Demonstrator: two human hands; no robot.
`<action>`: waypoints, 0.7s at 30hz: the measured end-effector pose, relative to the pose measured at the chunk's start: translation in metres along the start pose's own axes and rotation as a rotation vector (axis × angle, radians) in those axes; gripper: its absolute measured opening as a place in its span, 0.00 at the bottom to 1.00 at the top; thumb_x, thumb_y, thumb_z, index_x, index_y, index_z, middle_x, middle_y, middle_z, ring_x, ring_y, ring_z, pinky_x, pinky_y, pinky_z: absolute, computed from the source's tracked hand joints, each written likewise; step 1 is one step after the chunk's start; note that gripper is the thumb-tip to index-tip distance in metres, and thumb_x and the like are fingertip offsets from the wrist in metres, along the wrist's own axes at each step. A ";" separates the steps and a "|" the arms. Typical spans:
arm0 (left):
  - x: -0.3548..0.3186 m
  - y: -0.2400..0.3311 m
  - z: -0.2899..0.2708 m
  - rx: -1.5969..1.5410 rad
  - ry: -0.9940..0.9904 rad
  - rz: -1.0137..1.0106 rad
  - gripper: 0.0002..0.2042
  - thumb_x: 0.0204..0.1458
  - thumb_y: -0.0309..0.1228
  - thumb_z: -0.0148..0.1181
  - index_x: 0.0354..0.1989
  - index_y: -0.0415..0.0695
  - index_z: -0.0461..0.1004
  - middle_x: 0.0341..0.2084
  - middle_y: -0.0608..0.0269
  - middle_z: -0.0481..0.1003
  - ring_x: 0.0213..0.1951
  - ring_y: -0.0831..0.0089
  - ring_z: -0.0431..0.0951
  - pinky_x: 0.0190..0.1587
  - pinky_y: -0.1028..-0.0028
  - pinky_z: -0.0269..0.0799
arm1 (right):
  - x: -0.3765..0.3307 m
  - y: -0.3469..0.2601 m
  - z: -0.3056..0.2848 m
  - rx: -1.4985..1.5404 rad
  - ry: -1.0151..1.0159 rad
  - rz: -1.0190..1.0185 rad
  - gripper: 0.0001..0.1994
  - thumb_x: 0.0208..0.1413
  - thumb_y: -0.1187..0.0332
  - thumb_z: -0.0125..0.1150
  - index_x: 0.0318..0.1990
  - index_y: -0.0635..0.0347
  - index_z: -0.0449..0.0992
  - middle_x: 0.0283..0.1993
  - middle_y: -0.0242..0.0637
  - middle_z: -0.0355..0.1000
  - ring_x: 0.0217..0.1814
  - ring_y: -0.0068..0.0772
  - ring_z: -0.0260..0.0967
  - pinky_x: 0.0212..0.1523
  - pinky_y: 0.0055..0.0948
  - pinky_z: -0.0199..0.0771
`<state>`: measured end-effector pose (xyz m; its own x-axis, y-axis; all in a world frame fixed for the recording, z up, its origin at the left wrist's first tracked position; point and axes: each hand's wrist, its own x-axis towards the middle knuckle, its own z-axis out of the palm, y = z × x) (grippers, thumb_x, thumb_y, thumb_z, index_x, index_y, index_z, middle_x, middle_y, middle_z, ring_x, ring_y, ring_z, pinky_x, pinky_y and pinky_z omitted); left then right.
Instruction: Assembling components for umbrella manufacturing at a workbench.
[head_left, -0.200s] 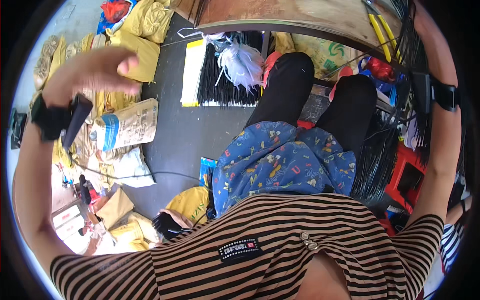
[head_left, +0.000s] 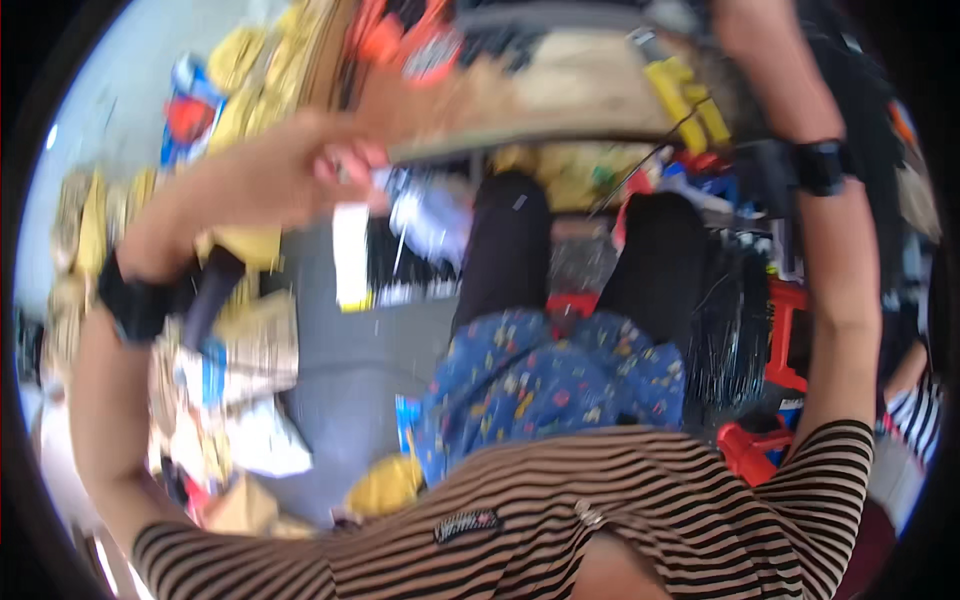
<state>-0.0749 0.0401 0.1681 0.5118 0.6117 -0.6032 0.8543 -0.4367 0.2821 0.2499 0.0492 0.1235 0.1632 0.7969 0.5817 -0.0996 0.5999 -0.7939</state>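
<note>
My left hand point(head_left: 300, 170) is raised near the left end of the wooden worktop's front edge point(head_left: 560, 138). Motion smears its fingers; they look bent, and I see nothing held in them. My right hand point(head_left: 750, 25) reaches over the far right of the worktop, and the picture's upper edge cuts off its fingers. Near it lies a yellow-handled tool point(head_left: 685, 105), perhaps pliers or cutters. Below my left hand hangs a blurred bundle of whitish strands point(head_left: 430, 215), beside black strands point(head_left: 390, 265). Both wrists carry dark bands.
Red-orange material point(head_left: 415, 45) lies on the worktop's far left. Yellow sacks point(head_left: 245, 90) and a white bag point(head_left: 265, 440) stand along the left floor. To my right are bundled black strands point(head_left: 735, 330) and a red plastic stool point(head_left: 785, 335). A striped sleeve point(head_left: 915, 410) of another person shows at far right.
The view has shifted, showing more of the worktop. My left hand has moved right, closer to the worktop edge. My right forearm appears farther left, with the hand at the upper edge.
</note>
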 end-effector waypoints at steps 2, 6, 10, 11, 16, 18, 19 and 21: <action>0.007 0.015 -0.005 -0.076 -0.005 0.157 0.15 0.53 0.33 0.62 0.46 0.39 0.72 0.34 0.66 0.76 0.35 0.80 0.74 0.39 0.80 0.70 | 0.005 0.024 0.036 0.035 0.184 -0.007 0.09 0.60 0.65 0.53 0.42 0.60 0.70 0.26 0.26 0.65 0.19 0.16 0.58 0.19 0.15 0.59; 0.039 0.052 -0.028 -0.472 0.119 0.352 0.13 0.55 0.33 0.59 0.44 0.38 0.72 0.33 0.69 0.75 0.33 0.84 0.73 0.38 0.82 0.70 | 0.013 0.040 0.027 -0.105 0.017 -0.217 0.12 0.64 0.64 0.45 0.42 0.63 0.70 0.26 0.27 0.66 0.22 0.15 0.61 0.25 0.17 0.64; 0.066 0.065 -0.031 -0.679 0.456 0.530 0.13 0.57 0.34 0.57 0.43 0.38 0.72 0.32 0.63 0.75 0.32 0.79 0.75 0.38 0.78 0.73 | -0.013 0.063 0.020 -0.162 -0.020 -0.132 0.11 0.65 0.65 0.45 0.42 0.64 0.70 0.30 0.27 0.68 0.29 0.15 0.62 0.34 0.18 0.67; 0.078 0.064 -0.030 -0.793 0.491 0.557 0.13 0.56 0.34 0.57 0.42 0.37 0.72 0.31 0.63 0.75 0.30 0.79 0.75 0.35 0.79 0.72 | -0.022 0.078 0.024 -0.193 -0.008 -0.067 0.10 0.64 0.65 0.46 0.40 0.63 0.70 0.30 0.27 0.67 0.30 0.16 0.62 0.33 0.19 0.67; 0.127 0.072 -0.028 -0.923 0.645 0.558 0.17 0.56 0.40 0.58 0.42 0.36 0.72 0.32 0.61 0.75 0.30 0.77 0.76 0.33 0.78 0.74 | -0.036 0.073 0.026 -0.053 0.036 0.223 0.09 0.64 0.65 0.47 0.39 0.59 0.71 0.26 0.23 0.65 0.23 0.11 0.56 0.23 0.16 0.57; 0.125 0.075 -0.037 -0.968 0.656 0.567 0.19 0.54 0.42 0.59 0.42 0.35 0.72 0.32 0.61 0.76 0.29 0.77 0.76 0.33 0.78 0.73 | -0.034 0.050 0.039 -0.053 0.024 0.237 0.09 0.64 0.64 0.47 0.39 0.59 0.71 0.25 0.22 0.64 0.21 0.10 0.54 0.20 0.15 0.54; 0.125 0.079 -0.041 -0.968 0.666 0.577 0.19 0.54 0.42 0.59 0.42 0.35 0.72 0.32 0.61 0.76 0.29 0.77 0.76 0.33 0.78 0.73 | -0.034 0.043 0.041 -0.051 0.027 0.263 0.10 0.64 0.64 0.46 0.39 0.59 0.71 0.24 0.22 0.64 0.18 0.10 0.51 0.18 0.15 0.50; 0.125 0.088 -0.047 -1.077 0.711 0.590 0.20 0.53 0.43 0.61 0.41 0.35 0.73 0.32 0.61 0.76 0.28 0.78 0.75 0.33 0.79 0.73 | -0.041 0.037 0.037 -0.037 0.002 0.295 0.10 0.65 0.63 0.46 0.40 0.58 0.71 0.24 0.22 0.64 0.17 0.10 0.50 0.16 0.15 0.49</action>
<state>0.0690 0.1088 0.1523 0.4726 0.8564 0.2080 -0.0125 -0.2295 0.9732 0.2029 0.0409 0.0769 0.1347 0.9362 0.3245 -0.1076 0.3394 -0.9345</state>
